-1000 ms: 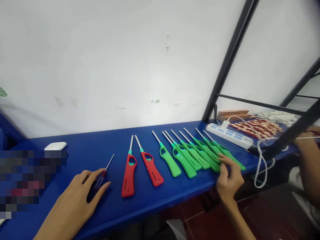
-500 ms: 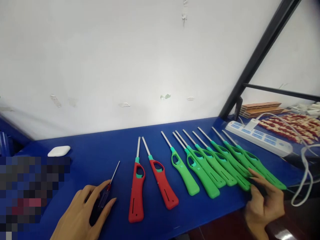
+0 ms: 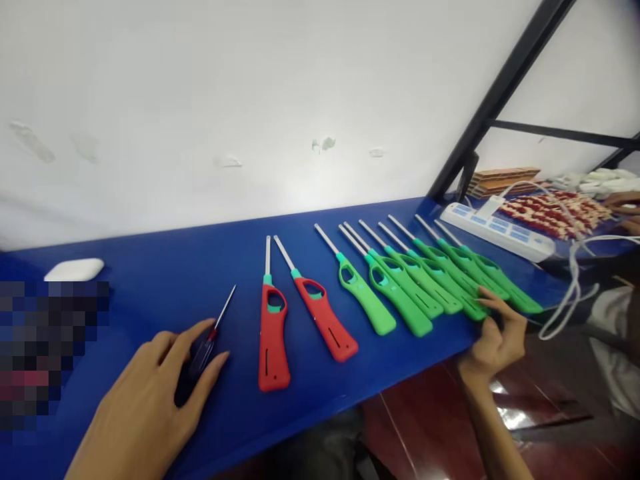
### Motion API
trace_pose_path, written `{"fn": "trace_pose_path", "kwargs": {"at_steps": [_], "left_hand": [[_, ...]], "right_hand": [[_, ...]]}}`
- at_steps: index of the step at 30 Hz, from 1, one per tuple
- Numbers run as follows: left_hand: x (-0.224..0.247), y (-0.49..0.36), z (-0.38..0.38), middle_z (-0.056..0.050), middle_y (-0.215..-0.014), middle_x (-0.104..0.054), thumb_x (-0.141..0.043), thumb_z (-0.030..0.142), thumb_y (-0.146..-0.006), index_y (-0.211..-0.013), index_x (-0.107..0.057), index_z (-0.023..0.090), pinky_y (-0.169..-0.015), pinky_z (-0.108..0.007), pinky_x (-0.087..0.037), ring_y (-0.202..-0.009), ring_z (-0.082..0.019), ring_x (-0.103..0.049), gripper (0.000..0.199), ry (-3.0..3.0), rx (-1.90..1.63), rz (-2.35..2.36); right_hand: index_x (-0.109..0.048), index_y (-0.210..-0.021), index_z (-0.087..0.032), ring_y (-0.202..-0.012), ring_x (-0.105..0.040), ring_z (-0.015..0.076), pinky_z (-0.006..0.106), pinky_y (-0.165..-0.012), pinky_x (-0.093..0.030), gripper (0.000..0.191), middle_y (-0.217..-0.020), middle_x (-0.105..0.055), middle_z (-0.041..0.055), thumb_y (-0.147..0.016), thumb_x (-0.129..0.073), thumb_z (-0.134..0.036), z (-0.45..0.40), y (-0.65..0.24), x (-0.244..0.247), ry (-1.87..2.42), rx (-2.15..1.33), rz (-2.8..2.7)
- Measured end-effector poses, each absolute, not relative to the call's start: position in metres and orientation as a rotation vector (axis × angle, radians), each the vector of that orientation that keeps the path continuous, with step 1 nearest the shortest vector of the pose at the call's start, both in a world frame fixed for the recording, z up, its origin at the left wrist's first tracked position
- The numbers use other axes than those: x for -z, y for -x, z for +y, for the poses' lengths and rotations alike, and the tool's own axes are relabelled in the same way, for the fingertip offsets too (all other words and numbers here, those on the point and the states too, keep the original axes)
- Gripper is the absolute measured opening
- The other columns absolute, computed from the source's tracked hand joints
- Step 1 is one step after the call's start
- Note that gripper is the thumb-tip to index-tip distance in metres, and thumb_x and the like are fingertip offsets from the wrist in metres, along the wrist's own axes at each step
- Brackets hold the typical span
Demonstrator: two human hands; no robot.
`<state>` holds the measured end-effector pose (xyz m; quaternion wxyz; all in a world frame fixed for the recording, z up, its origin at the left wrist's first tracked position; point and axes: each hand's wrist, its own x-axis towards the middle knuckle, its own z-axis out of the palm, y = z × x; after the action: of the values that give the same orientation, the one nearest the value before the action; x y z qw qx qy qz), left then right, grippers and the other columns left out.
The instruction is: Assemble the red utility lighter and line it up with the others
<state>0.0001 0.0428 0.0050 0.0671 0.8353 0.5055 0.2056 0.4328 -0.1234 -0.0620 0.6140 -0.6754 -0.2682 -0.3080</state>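
**Hands on screwdriver and green lighter**

Left block of worktop (image 3: 150, 280) pixelated, contents unreadable. Screwdriver (image 3: 213, 333): dark handle under left hand (image 3: 150, 400), thin shaft pointing far; hand loosely curled over it. Right hand (image 3: 493, 337) pinches a green lighter's (image 3: 463, 303) handle end at the near edge. Count: 2 red lighters (image 3: 273, 340), 7 green, 1 screwdriver.

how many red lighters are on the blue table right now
2. One red lighter lies just right of the screwdriver under the left hand; the other red lighter lies beside it, next to the green lighters. None seems hidden.
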Motion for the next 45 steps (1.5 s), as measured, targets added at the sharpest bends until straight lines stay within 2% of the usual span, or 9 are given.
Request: {"fn": "trace_pose_path", "kwargs": {"at_steps": [5,8,10,13,15,23,32,40,45], "left_hand": [[-0.021,-0.011,0.037,-0.005,-0.099,-0.058,-0.035,0.077,-0.099,-0.144,-0.061,0.023,-0.083,-0.046,-0.048,-0.094,-0.032,-0.063,0.075,-2.500,-0.537,1.631],[-0.023,-0.012,0.036,-0.004,-0.097,-0.057,-0.039,0.073,-0.100,-0.145,-0.061,0.022,-0.082,-0.044,-0.048,-0.092,-0.030,-0.063,0.071,-2.489,-0.530,1.621],[-0.023,-0.012,0.036,-0.003,-0.097,-0.056,-0.040,0.071,-0.100,-0.144,-0.062,0.021,-0.081,-0.042,-0.047,-0.091,-0.029,-0.063,0.069,-2.494,-0.535,1.607],[-0.023,-0.012,0.037,-0.003,-0.097,-0.056,-0.040,0.069,-0.101,-0.143,-0.062,0.022,-0.081,-0.041,-0.046,-0.091,-0.028,-0.062,0.067,-2.505,-0.556,1.596],[-0.022,-0.011,0.037,-0.003,-0.098,-0.056,-0.041,0.069,-0.102,-0.142,-0.062,0.023,-0.080,-0.040,-0.046,-0.091,-0.028,-0.062,0.065,-2.505,-0.567,1.585],[-0.023,-0.009,0.037,-0.004,-0.097,-0.058,-0.039,0.065,-0.104,-0.141,-0.061,0.021,-0.080,-0.037,-0.045,-0.089,-0.026,-0.061,0.062,-2.525,-0.631,1.505],[-0.021,-0.005,0.038,-0.004,-0.094,-0.061,-0.044,0.056,-0.108,-0.137,-0.062,0.017,-0.083,-0.039,-0.050,-0.091,-0.026,-0.063,0.052,-2.591,-0.687,1.434],[-0.026,-0.003,0.034,-0.007,-0.119,-0.071,-0.066,0.043,-0.107,-0.132,-0.064,0.018,-0.088,-0.043,-0.062,-0.099,-0.022,-0.072,0.036,-2.636,-0.714,1.447],[-0.024,-0.002,0.034,-0.008,-0.122,-0.071,-0.067,0.043,-0.107,-0.135,-0.064,0.019,-0.090,-0.044,-0.062,-0.102,-0.023,-0.072,0.038,-2.658,-0.719,1.426]], "right_hand": [[-0.071,-0.113,-0.019,-0.127,-0.066,0.0354,0.057,-0.113,-0.045,0.036,-0.131,-0.075,0.0121,-0.085,-0.049,-0.024,-0.124,-0.432,0.061,1.546,0.733,-0.630],[-0.073,-0.110,-0.019,-0.125,-0.068,0.0331,0.056,-0.112,-0.046,0.030,-0.127,-0.077,0.0110,-0.089,-0.053,-0.025,-0.125,-0.430,0.060,1.527,0.734,-0.642],[-0.073,-0.109,-0.018,-0.124,-0.068,0.0302,0.055,-0.111,-0.046,0.026,-0.125,-0.077,0.0107,-0.098,-0.057,-0.036,-0.126,-0.430,0.060,1.518,0.741,-0.643],[-0.072,-0.113,-0.018,-0.123,-0.068,0.0278,0.053,-0.111,-0.047,0.043,-0.126,-0.075,0.0102,-0.106,-0.056,-0.057,-0.126,-0.430,0.063,1.517,0.750,-0.636],[-0.072,-0.115,-0.018,-0.123,-0.067,0.0277,0.053,-0.111,-0.048,0.049,-0.127,-0.074,0.0097,-0.106,-0.056,-0.063,-0.127,-0.430,0.065,1.530,0.754,-0.636],[-0.071,-0.122,-0.018,-0.120,-0.069,0.0267,0.053,-0.107,-0.054,0.034,-0.127,-0.072,0.0085,-0.104,-0.068,-0.047,-0.135,-0.441,0.073,1.654,0.770,-0.664],[-0.067,-0.132,-0.018,-0.119,-0.069,0.0267,0.052,-0.102,-0.058,0.037,-0.135,-0.068,0.0098,-0.104,-0.070,-0.042,-0.139,-0.444,0.071,1.721,0.658,-0.691],[-0.062,-0.142,-0.021,-0.129,-0.064,0.0306,0.056,-0.106,-0.056,0.045,-0.149,-0.060,0.0118,-0.103,-0.072,-0.040,-0.143,-0.428,0.070,1.699,0.394,-0.300],[-0.064,-0.137,-0.019,-0.114,-0.070,0.0258,0.048,-0.096,-0.061,0.041,-0.136,-0.067,0.0103,-0.104,-0.070,-0.042,-0.139,-0.415,0.078,1.584,-0.065,-0.105]]}}
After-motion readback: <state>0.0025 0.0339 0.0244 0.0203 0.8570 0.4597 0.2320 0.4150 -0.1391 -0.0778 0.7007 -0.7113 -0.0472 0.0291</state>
